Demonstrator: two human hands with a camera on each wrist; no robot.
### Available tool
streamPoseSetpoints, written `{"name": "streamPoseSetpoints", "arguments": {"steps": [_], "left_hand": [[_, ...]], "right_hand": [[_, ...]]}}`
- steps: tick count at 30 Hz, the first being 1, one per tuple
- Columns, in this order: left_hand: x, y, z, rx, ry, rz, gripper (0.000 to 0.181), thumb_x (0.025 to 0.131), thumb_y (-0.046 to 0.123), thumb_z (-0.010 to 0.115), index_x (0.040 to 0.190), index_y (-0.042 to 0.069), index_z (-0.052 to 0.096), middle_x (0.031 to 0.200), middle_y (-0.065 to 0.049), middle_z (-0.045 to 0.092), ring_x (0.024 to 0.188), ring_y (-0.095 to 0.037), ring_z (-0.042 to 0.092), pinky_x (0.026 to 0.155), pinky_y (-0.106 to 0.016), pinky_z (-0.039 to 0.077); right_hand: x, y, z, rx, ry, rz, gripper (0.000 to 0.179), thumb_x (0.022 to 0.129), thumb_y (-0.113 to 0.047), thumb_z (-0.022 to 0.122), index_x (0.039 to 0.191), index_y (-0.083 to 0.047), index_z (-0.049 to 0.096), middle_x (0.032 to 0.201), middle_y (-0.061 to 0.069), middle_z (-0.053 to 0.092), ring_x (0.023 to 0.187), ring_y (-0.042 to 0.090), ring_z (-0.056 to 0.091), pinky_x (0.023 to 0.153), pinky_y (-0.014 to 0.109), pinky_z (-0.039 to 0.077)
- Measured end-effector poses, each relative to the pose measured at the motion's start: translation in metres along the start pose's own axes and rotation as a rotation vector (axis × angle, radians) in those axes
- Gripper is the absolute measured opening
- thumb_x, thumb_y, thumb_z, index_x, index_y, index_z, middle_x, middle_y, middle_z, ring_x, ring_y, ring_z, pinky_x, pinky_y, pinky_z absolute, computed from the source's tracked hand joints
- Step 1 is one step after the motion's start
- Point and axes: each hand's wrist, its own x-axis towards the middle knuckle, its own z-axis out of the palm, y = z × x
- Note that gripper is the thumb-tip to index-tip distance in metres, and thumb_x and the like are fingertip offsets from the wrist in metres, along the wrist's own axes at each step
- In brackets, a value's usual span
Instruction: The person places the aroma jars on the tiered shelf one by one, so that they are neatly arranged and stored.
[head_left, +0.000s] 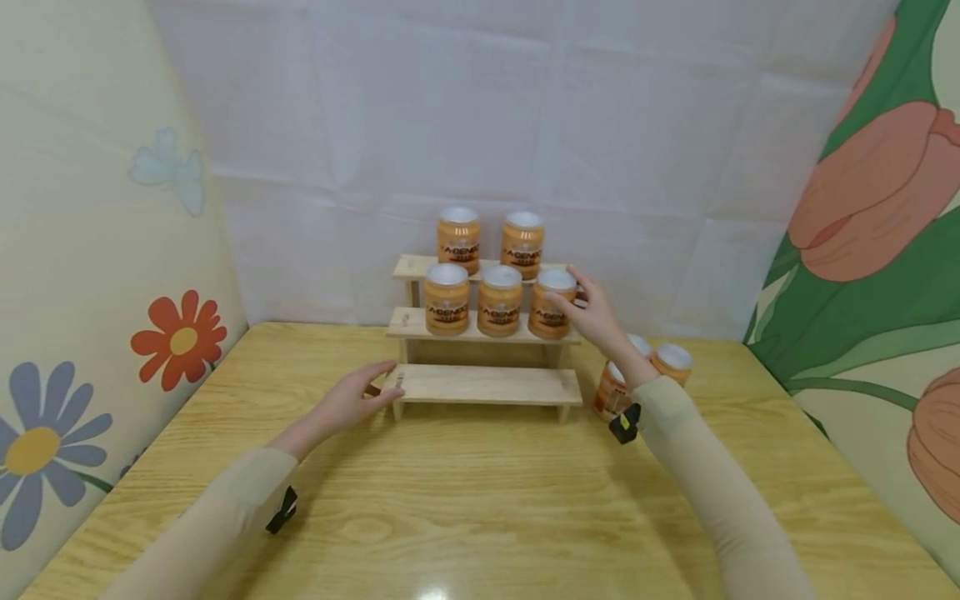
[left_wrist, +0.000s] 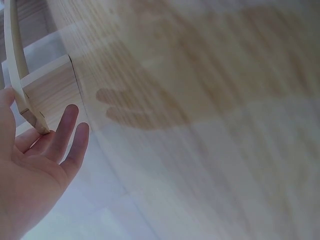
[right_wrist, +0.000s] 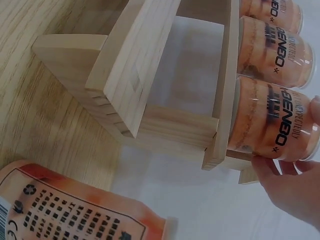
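A three-tier wooden stand (head_left: 487,385) holds several orange cans with silvery lids. Thumb and fingers of my right hand (head_left: 597,318) grip the rightmost can (head_left: 549,318) on the middle tier; in the right wrist view, this can (right_wrist: 260,117) stands upright on its board. Beside it on the same tier are a middle can (head_left: 499,304) and a left can (head_left: 447,302). Two more cans stand on the top tier, one of them at the left (head_left: 458,242). My left hand (head_left: 352,402) holds the left end of the bottom board (left_wrist: 32,117) between thumb and fingers.
Right of the stand, two orange cans are on the wooden table (head_left: 480,508), partly hidden by my right forearm; the farther right one (head_left: 672,360) shows its lid. A white sheet (head_left: 480,100) hangs behind. Flower-patterned panels (head_left: 885,192) flank the table.
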Motion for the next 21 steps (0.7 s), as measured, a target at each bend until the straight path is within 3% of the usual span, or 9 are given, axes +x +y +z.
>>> {"name": "streamPoseSetpoints", "arguments": {"steps": [12,21], "left_hand": [[0.0,-0.004,0.002,0.006,-0.006,-0.006,0.067,0.095,0.038,0.055,0.143,-0.003,0.033,0.144,-0.028,0.036,0.101,-0.038,0.061,0.081,-0.043,0.055],[-0.001,-0.001,0.001,0.008,-0.003,-0.003,0.067,0.095,0.038,0.054,0.142,-0.006,0.033,0.143,-0.029,0.036,0.101,-0.038,0.06,0.081,-0.043,0.055]], "right_hand": [[-0.004,0.001,-0.001,-0.022,-0.005,-0.009,0.076,0.092,-0.034,0.06,0.151,-0.01,0.019,0.148,0.018,0.029,0.13,0.036,0.038,0.104,0.048,0.04],[-0.015,0.008,-0.021,-0.016,-0.019,-0.07,0.06,0.093,-0.026,0.06,0.144,-0.005,0.035,0.146,0.017,0.038,0.133,0.034,0.037,0.111,0.051,0.029]]}}
